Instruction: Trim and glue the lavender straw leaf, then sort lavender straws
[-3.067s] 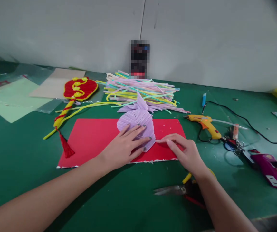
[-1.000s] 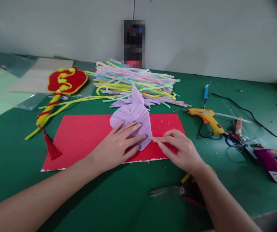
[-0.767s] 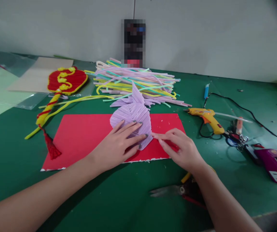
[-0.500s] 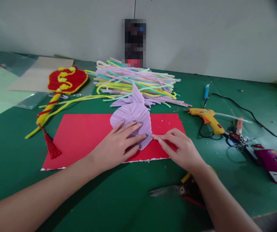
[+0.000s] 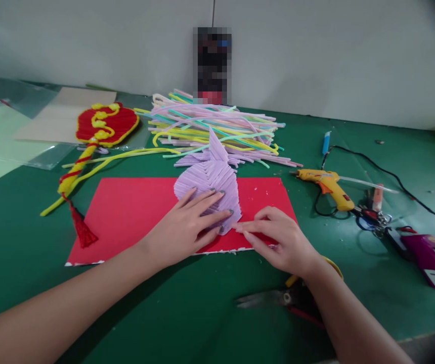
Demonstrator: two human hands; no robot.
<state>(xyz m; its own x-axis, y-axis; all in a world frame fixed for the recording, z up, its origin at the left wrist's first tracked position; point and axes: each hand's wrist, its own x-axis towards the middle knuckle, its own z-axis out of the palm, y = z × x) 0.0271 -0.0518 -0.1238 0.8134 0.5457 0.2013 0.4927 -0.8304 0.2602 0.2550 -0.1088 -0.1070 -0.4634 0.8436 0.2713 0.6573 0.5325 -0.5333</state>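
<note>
A lilac pipe-cleaner shape [image 5: 221, 177], rounded with a pointed two-part tail at its far end, lies on a red board [image 5: 126, 207]. My left hand [image 5: 190, 220] rests flat on its near part, fingers spread, hiding some of the ridged surface. At the shape's lower right edge is my right hand [image 5: 278, 237], thumb and forefinger drawn together with the fingertips touching that edge. Whatever may be between those fingertips is too small to make out.
Behind the board lies a heap of coloured pipe cleaners [image 5: 217, 121]. To the left is a red and yellow tasselled fan [image 5: 107, 124]. A yellow glue gun [image 5: 327, 184] and purple object [image 5: 426, 258] lie right. Scissors [image 5: 266, 298] sit under my right forearm.
My right hand has slid a little towards me along the shape's lower right edge. The left hand stays in place on the shape.
</note>
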